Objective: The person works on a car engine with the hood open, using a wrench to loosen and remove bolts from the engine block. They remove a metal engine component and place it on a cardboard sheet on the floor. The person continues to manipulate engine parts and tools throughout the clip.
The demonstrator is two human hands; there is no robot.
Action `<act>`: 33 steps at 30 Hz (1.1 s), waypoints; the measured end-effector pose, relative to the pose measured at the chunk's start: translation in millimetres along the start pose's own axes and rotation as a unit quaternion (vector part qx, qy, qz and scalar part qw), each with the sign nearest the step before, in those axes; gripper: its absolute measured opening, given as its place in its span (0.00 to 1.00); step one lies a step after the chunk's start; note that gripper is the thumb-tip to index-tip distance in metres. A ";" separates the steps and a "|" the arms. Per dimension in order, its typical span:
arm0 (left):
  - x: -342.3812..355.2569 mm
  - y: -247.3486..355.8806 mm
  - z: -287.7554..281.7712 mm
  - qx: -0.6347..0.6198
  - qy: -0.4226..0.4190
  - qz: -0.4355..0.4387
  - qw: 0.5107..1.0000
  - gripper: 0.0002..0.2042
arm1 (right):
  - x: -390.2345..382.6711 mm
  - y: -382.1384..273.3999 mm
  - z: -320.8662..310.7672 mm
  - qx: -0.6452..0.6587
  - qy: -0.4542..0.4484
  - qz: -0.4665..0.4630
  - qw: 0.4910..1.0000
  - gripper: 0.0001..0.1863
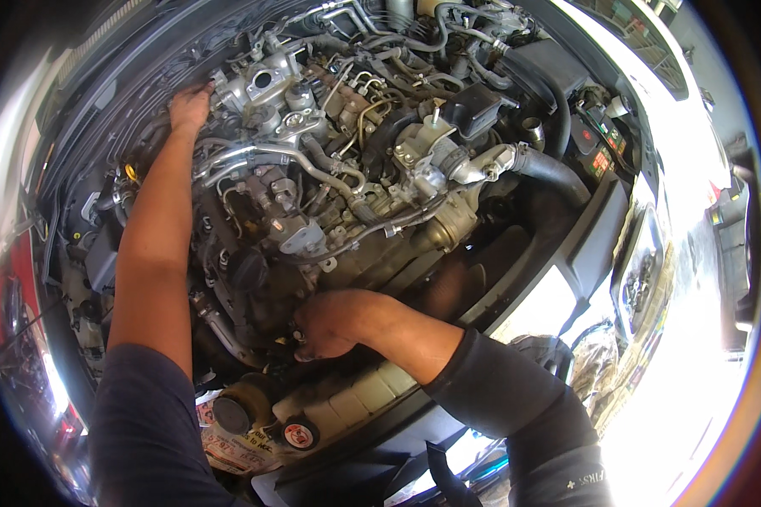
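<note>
My left hand [190,110] reaches to the far left of the engine, against the edge of a silver metal housing [266,82]. Its fingers are small and dark here and partly hidden by the engine, so I cannot make out their grip. Low at the front of the engine, my right hand [328,325] is curled, with its fingers closed. A small shiny piece shows at its fingertips, but its kind is unclear. Just behind that hand lies a dark round part [248,269]. Metal pipes [287,155] cross the engine between my two hands.
Nearest me are a dark reservoir cap [232,414] and a radiator cap [299,434]. A battery [599,139] stands at the far right, with a thick grey hose [554,173] before it. The black front panel [372,460] borders the bay.
</note>
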State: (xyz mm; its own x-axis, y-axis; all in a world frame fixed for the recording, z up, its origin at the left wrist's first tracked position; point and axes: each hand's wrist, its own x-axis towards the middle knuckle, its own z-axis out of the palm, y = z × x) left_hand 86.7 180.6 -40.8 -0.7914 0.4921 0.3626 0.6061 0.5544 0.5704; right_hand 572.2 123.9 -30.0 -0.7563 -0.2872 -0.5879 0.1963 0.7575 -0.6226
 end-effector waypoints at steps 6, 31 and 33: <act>6.9 -11.2 5.2 -0.081 0.005 -0.029 0.996 0.22 | -4.0 -4.5 -5.4 -0.003 -0.010 0.016 1.000 0.35; 0.0 -0.2 1.4 0.086 0.029 0.034 0.995 0.24 | 3.9 -2.1 -0.3 -0.011 -0.007 0.006 1.000 0.35; 1.2 -1.7 1.2 0.087 0.029 0.016 0.996 0.26 | 3.6 -2.0 -0.9 -0.009 -0.010 0.006 1.000 0.35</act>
State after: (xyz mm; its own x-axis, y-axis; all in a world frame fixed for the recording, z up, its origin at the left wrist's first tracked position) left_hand 84.8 181.0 -42.2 -0.7711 0.4749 0.4241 0.6323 0.6489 0.4232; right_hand 568.5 121.9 -30.4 -0.7414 -0.2900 -0.6051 0.1937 0.7709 -0.6068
